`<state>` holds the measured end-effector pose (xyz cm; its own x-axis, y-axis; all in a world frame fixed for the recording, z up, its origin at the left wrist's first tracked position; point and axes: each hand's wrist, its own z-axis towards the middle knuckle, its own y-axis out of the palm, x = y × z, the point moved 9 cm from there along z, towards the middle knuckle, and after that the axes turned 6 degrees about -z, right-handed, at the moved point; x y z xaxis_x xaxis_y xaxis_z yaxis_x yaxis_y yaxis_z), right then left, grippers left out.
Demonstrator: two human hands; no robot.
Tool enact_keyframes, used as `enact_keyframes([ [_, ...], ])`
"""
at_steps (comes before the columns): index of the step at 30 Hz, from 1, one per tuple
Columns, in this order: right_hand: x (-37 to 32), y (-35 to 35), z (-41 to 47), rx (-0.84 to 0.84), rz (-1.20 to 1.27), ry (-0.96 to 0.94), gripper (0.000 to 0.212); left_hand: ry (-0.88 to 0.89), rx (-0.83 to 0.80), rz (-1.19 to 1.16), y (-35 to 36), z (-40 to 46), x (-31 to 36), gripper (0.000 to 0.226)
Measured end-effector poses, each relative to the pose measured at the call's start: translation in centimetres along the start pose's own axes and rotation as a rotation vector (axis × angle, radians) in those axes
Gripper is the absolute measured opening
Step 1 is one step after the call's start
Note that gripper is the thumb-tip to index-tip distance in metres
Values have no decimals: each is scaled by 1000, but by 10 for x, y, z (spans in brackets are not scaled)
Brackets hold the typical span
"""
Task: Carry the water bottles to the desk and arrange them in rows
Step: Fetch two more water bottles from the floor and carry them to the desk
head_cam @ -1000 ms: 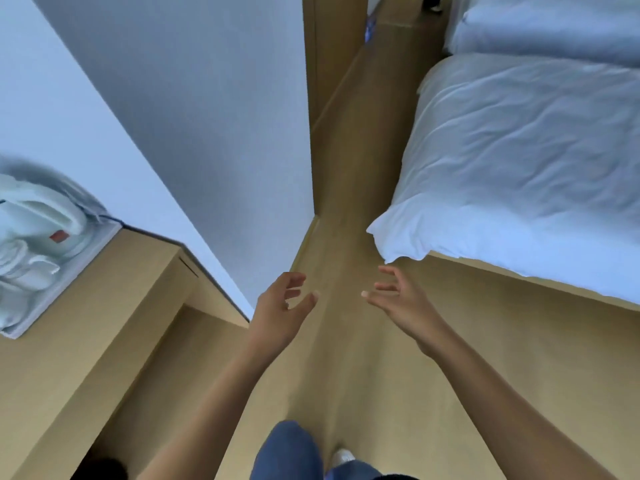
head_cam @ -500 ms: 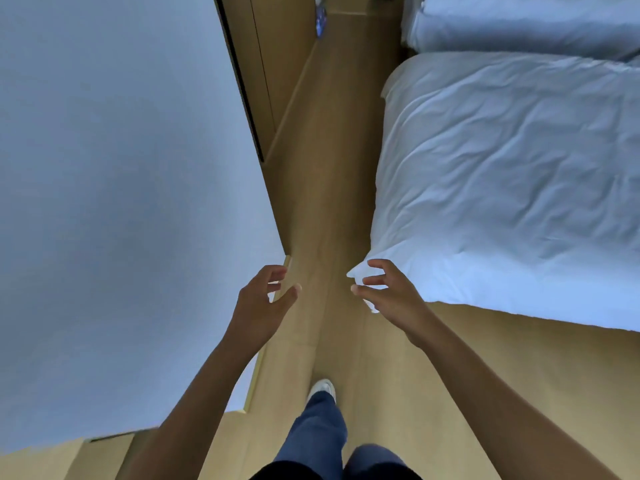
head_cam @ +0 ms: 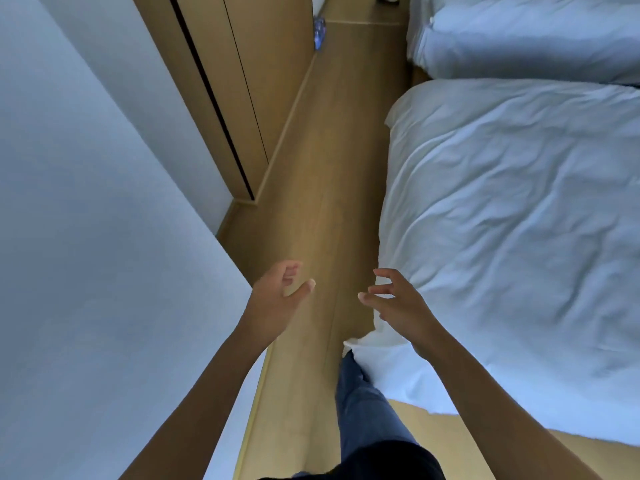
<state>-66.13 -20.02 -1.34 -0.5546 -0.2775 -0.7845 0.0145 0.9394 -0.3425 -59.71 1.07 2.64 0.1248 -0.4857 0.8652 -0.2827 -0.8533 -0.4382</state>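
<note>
Both my hands are held out in front of me over the wooden floor (head_cam: 311, 209), and neither holds anything. My left hand (head_cam: 277, 299) has its fingers loosely curled and its thumb out. My right hand (head_cam: 394, 303) is spread with relaxed fingers, in front of the corner of the bed. A small blue, shiny thing (head_cam: 319, 31) stands on the floor far ahead by the wooden panel; it is too small to tell whether it is a pack of water bottles. The desk is out of view.
A white wall (head_cam: 86, 254) runs close on my left, then a wooden wardrobe panel (head_cam: 249, 84). A bed with a white duvet (head_cam: 512, 216) fills the right, a second bed (head_cam: 526, 36) beyond it. The floor strip between them is narrow. My leg (head_cam: 363, 403) in blue jeans steps forward.
I have walked forward along the aisle; the desk and kettle tray on the left have dropped out of view, and the bed corner is now beside my right hand. Both hands stay empty.
</note>
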Motion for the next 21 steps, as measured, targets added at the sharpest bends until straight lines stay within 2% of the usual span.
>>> enact_keyframes([
  [8,-102,-82,163,-15,-71,-33,55,-13,-10,-13,17,175,79,40],
  [16,-159,-121,311,-28,-100,-2,56,-72,-23,-44,22,331,100,37],
  [21,-226,-138,427,-7,-144,-45,59,-26,-17,-85,13,463,129,36],
])
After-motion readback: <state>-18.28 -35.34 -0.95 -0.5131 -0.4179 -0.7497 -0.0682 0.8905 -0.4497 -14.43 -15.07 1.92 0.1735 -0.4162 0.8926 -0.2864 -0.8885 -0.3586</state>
